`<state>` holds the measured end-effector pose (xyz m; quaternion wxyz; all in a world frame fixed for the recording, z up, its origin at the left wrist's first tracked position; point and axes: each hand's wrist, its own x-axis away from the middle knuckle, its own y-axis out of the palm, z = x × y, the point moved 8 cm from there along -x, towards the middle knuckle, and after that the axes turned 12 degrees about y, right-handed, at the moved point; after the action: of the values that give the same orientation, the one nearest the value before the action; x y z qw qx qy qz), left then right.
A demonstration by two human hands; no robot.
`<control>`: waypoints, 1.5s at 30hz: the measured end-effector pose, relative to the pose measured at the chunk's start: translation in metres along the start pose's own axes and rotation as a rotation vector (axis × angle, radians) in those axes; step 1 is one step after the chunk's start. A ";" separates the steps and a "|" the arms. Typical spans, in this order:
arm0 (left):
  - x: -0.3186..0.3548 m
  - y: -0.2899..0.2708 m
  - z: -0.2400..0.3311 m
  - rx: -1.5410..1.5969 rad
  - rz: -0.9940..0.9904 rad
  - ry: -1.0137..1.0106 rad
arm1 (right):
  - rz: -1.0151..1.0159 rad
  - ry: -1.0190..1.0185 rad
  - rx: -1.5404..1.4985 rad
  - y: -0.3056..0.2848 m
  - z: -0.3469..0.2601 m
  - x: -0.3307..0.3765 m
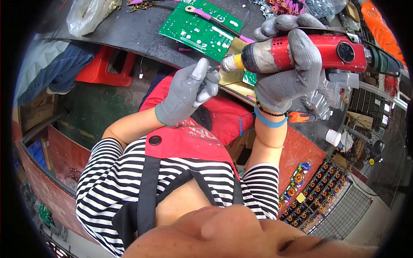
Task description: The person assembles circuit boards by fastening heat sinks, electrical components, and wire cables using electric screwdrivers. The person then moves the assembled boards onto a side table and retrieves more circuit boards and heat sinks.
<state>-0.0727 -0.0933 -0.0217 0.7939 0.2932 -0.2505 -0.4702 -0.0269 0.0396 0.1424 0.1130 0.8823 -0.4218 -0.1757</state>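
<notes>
My right hand (288,73), in a grey coated glove, is wrapped round a red power screwdriver (331,53) held level, its nose toward the left. A dark bit (214,68) sticks out of the nose. At the bit's tip, the fingers of my gloved left hand (187,90) are pinched together; what is between them is too small and hidden to name. Just beyond lies a green circuit board (189,32) on the dark workbench (142,28). Across it runs a dark cable with a ring lug and pink sleeve (200,13).
A clear plastic bag (90,17) with brass-coloured screws lies at the far left. Pink-sleeved lugs (286,6) are heaped at the back. On the right are an orange-handled cutter (301,117), a white cup (332,137) and rows of coil boards (318,189). A red stool (105,69) stands below the bench.
</notes>
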 end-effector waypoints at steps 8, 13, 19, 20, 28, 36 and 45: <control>-0.010 -0.064 0.012 -0.001 0.212 0.169 | -0.085 0.033 -0.404 0.019 0.029 -0.063; -0.019 -0.078 0.035 -0.113 0.233 0.182 | -0.130 0.182 -0.578 0.009 0.047 -0.104; -0.029 -0.101 0.045 -0.264 0.309 0.114 | 0.239 0.185 0.123 0.037 0.035 -0.093; -0.030 -0.104 0.046 -0.261 0.319 0.113 | 0.213 0.189 0.114 0.035 0.044 -0.098; -0.038 -0.094 0.052 -0.350 0.268 0.064 | 0.136 0.063 0.125 0.017 0.063 -0.115; -0.036 -0.093 0.055 -0.368 0.276 0.063 | 0.026 0.333 0.217 0.042 0.074 -0.105; -0.033 -0.096 0.049 -0.312 0.196 0.127 | -0.003 0.268 0.143 0.036 0.070 -0.101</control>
<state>-0.1775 -0.1124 -0.0582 0.8858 0.1699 -0.1510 -0.4045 -0.1388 0.0931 0.1128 0.1048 0.9043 -0.4131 -0.0259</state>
